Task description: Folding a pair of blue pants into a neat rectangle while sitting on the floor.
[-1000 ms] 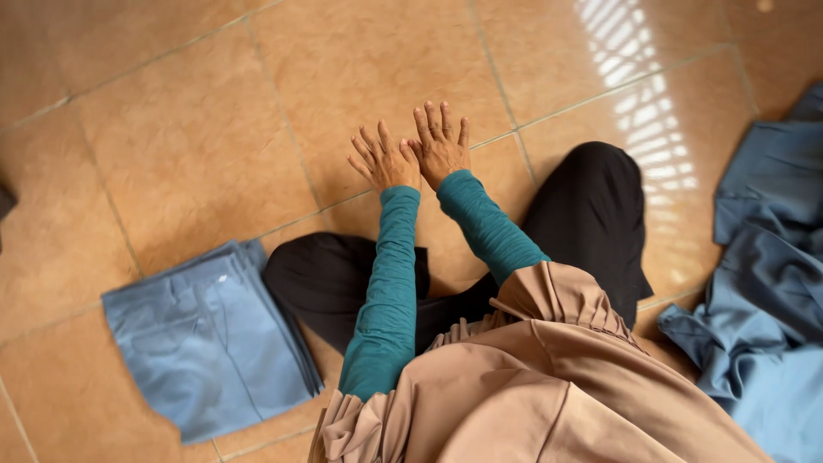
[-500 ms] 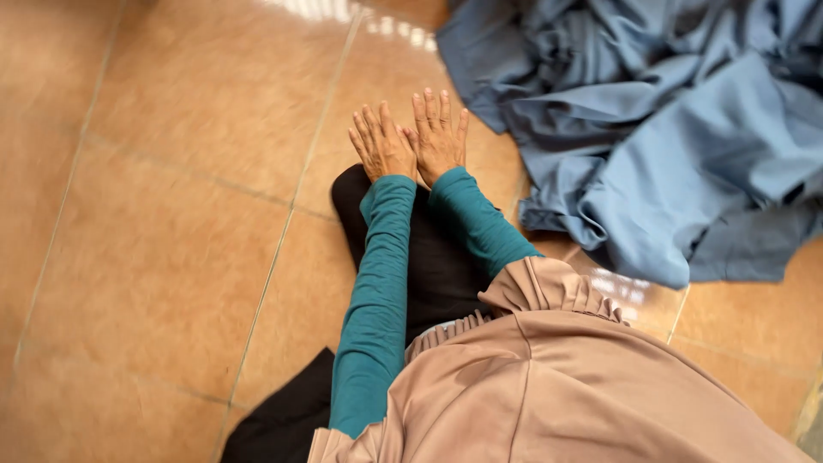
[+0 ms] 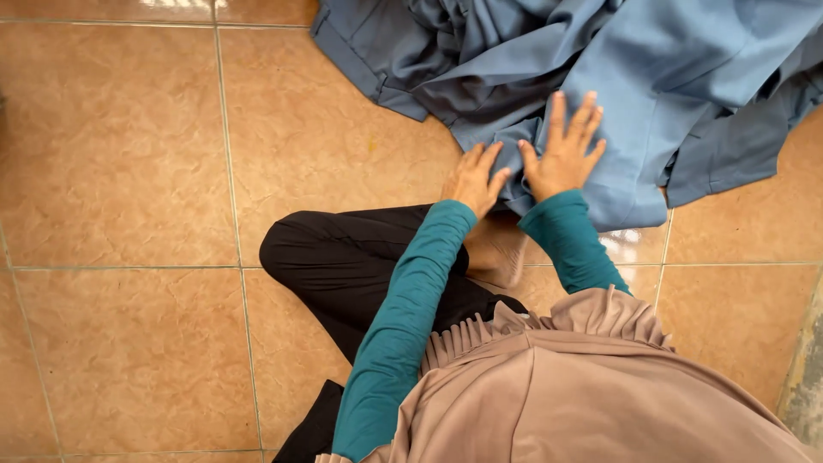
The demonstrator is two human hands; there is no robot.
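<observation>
Neither hand has a grip on anything: both lie open, fingers spread, palms down. The right hand rests flat on the near edge of the cloth pile, its fingertips pointing away from the person, with the teal sleeve running back toward the body. The left hand lies just beside it, at the pile's near left corner, where the blue fabric meets the floor; whether it touches the cloth or only the tile cannot be told. Nearer than the pile, a bare foot shows between the two forearms, and a bent knee in black trousers rests on the floor to the left of the pile's near edge. Nearest the camera hangs a ruffled beige garment. The pile itself is crumpled blue-grey fabric, spreading from the hands out to the far right, partly beyond the picture's edge.
</observation>
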